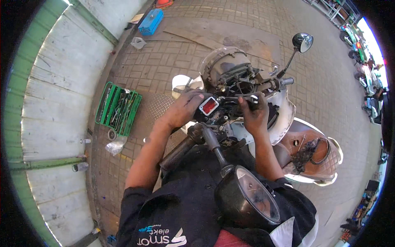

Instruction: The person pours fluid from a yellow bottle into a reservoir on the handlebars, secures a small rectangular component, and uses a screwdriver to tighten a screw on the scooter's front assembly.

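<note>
In front of me stands a scooter with its handlebar area (247, 80) opened up and dark cables showing. A small rectangular part with a silver rim and a red middle (209, 106) sits on the handlebar. My left hand (186, 108) is bent over the dark area just left of it; what its fingers grip is hidden. My right hand (256, 114) is closed on a slim metal wrench (236, 99), which lies level and reaches left toward the red part. A round black mirror (247, 197) stands close to my chest.
A green toolbox (119, 109) full of hand tools lies open on the left, with a plastic bag (116, 145) beside it. Farther off is a blue toolbox (151, 22). The scooter's second mirror (303, 42) sticks out at far right. A brown seat (308, 152) is on the right.
</note>
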A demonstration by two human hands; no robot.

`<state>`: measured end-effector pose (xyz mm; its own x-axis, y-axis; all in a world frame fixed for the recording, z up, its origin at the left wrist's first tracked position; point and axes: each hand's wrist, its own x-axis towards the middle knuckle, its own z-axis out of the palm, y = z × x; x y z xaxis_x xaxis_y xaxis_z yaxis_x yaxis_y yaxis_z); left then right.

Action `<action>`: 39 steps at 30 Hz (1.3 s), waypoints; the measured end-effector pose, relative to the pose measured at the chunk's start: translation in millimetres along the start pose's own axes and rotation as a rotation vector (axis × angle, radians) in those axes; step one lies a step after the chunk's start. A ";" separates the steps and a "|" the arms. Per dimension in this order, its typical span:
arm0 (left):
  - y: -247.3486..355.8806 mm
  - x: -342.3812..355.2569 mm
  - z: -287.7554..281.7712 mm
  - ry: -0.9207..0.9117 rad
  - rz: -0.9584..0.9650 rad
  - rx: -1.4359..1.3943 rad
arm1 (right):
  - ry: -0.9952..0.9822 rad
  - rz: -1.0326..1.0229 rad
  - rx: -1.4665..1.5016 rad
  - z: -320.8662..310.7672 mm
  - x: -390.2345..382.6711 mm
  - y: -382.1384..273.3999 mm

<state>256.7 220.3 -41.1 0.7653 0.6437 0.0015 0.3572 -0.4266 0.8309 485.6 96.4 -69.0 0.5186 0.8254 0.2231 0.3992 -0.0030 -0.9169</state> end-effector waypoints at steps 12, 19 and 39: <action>-4.2 1.1 2.7 0.023 0.000 -0.047 | 0.019 0.102 0.325 0.3 -22.0 14.1; 13.9 3.8 1.4 0.027 -0.089 -0.110 | -0.098 0.192 0.352 -8.5 -12.6 4.8; 18.1 1.7 4.0 0.057 -0.318 -0.317 | -0.297 -0.318 -0.446 1.2 64.4 -48.0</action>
<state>266.7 211.1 -28.3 0.6097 0.7494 -0.2583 0.3815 0.0082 0.9243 499.0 150.4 -11.1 0.1156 0.9461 0.3025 0.8099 0.0866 -0.5801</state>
